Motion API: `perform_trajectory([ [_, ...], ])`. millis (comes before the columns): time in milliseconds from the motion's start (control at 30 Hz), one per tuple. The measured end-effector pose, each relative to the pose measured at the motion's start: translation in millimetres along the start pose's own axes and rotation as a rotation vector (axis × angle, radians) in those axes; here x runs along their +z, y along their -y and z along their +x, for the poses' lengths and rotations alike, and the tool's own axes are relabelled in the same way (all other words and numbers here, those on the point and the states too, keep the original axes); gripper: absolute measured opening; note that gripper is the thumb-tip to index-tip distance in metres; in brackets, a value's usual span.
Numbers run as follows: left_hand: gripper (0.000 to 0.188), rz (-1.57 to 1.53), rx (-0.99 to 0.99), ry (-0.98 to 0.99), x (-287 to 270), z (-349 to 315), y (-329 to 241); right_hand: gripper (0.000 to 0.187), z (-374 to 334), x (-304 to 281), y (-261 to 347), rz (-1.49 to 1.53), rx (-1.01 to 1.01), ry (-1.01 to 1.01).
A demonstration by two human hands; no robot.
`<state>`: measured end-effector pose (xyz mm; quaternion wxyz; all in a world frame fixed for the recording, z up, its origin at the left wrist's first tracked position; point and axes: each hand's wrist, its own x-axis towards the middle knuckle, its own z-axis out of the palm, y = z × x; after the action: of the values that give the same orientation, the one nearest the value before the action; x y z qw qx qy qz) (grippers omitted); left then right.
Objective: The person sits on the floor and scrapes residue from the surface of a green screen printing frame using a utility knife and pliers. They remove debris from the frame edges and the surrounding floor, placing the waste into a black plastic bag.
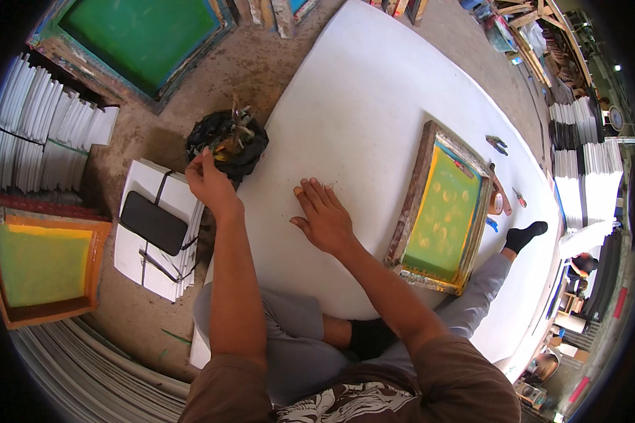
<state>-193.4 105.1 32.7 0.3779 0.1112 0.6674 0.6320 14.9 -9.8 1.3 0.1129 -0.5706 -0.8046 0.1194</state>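
My left hand [215,185] is raised at the near edge of a black plastic bag [244,156], its fingertips pinched together. Whether anything small is between them is hidden. Inside the bag are crumpled scraps, some yellow. My right hand [322,215] lies palm down on a white board [317,134], fingers stretched out, with dark crumbs around the fingertips. To its right on the board rests a wooden-framed printing screen [441,211] with yellow-green mesh.
Pliers [497,144], a roll of tape [497,204] and a red-handled tool [520,198] lie beyond the screen. At left, a black phone [153,222] rests on strapped white sheets [130,257]. More framed screens, one green [137,42], one orange-edged [46,264], stand around.
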Motion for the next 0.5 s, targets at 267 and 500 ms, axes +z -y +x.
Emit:
perform_trajectory([
  [267, 0.027, 0.003, 0.005, 0.012, -6, 8, 5, 0.063, -23, -14, -25, -0.084, 0.027, 0.057],
  [500, 0.028, 0.029, -0.019, 0.015, 2, 0, 2, 0.064, 3, -10, -30, -0.022, 0.100, -0.027],
])
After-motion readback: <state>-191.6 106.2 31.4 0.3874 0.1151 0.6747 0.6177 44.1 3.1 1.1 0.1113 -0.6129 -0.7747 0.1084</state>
